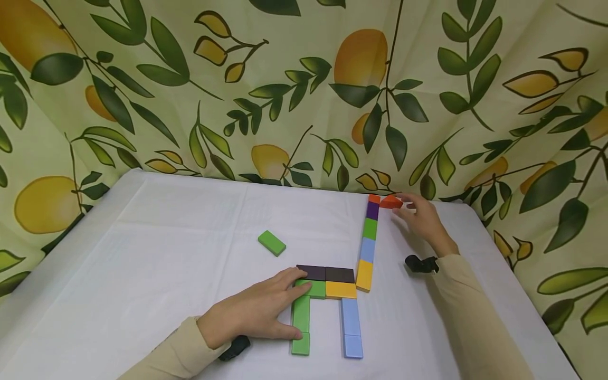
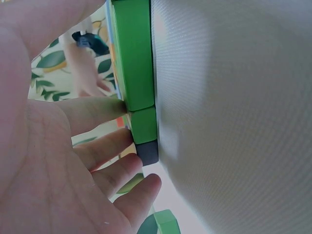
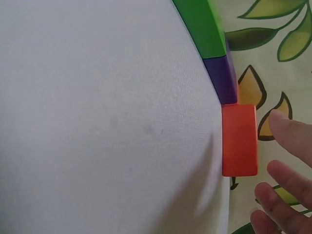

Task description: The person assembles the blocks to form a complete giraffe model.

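Observation:
Flat on the table, toy blocks form a figure. My left hand (image 1: 263,306) rests over its left side, fingertips touching a green block (image 1: 313,289) and the dark block (image 1: 311,272), thumb at the lower green block (image 1: 300,345). In the left wrist view the fingers are extended along the green blocks (image 2: 134,58). At the far end of the slanting column, a red triangular block (image 1: 391,202) lies beside the red-orange block (image 1: 374,199). My right hand (image 1: 424,219) is just right of it; in the right wrist view its spread fingertips stand apart from the red block (image 3: 239,140).
A loose green block (image 1: 272,243) lies left of the figure. The column has purple, green, blue and yellow blocks (image 1: 364,274). Two blue blocks (image 1: 351,316) form the right leg. A patterned curtain (image 1: 294,105) hangs behind the white table (image 1: 180,227).

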Demonstrator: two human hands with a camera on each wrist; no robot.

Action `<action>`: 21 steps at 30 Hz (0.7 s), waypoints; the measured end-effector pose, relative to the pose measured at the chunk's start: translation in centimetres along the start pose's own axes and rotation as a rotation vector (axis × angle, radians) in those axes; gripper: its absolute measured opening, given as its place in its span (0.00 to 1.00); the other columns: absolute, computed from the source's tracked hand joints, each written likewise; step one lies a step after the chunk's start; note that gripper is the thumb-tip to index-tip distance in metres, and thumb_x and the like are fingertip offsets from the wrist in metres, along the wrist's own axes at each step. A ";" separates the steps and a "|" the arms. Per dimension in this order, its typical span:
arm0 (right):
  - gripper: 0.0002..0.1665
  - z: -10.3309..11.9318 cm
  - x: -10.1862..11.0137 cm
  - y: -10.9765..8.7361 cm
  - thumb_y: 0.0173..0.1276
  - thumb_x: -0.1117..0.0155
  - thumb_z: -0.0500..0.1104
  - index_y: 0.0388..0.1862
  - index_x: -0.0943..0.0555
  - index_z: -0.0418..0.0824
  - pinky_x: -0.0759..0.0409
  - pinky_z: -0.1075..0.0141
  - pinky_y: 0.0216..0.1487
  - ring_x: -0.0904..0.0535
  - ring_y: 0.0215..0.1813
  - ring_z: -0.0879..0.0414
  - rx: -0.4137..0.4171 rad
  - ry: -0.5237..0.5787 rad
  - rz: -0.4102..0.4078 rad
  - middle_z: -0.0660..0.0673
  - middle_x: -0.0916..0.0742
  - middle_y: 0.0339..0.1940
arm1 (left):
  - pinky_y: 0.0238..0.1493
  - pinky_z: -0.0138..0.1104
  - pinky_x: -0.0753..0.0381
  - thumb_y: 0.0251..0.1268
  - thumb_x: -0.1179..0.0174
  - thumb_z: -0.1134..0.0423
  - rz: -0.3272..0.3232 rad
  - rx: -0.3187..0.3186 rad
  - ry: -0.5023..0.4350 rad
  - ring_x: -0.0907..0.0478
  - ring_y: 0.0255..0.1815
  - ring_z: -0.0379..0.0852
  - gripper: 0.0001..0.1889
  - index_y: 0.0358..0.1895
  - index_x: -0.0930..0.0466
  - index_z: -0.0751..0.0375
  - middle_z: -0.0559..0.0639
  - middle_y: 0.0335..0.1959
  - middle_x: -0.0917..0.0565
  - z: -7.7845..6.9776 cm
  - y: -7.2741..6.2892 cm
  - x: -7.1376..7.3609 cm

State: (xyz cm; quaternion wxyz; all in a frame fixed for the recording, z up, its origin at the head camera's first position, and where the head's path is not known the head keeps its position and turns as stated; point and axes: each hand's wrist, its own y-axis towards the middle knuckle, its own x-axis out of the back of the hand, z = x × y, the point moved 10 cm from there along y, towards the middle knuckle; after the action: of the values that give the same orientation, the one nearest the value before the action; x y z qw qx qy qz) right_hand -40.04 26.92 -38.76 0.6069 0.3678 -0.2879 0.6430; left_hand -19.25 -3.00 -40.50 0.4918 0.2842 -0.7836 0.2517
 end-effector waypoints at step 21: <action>0.30 4.2 0.4 -3.6 0.68 0.33 0.42 0.66 0.27 0.32 0.24 0.38 0.59 0.27 0.60 0.35 0.185 -0.032 -0.045 0.30 0.22 0.62 | 0.74 0.39 0.32 0.58 0.32 0.42 -0.001 -0.006 -0.008 0.39 0.76 0.46 0.43 0.73 0.34 0.59 0.53 0.75 0.38 -0.2 -0.1 0.1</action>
State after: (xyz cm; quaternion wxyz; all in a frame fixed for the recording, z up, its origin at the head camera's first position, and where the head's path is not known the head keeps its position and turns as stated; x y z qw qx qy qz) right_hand -35.90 24.06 -36.31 0.5799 0.4388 -0.2287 0.6472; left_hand -19.12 -3.01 -40.29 0.4897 0.2842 -0.7861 0.2482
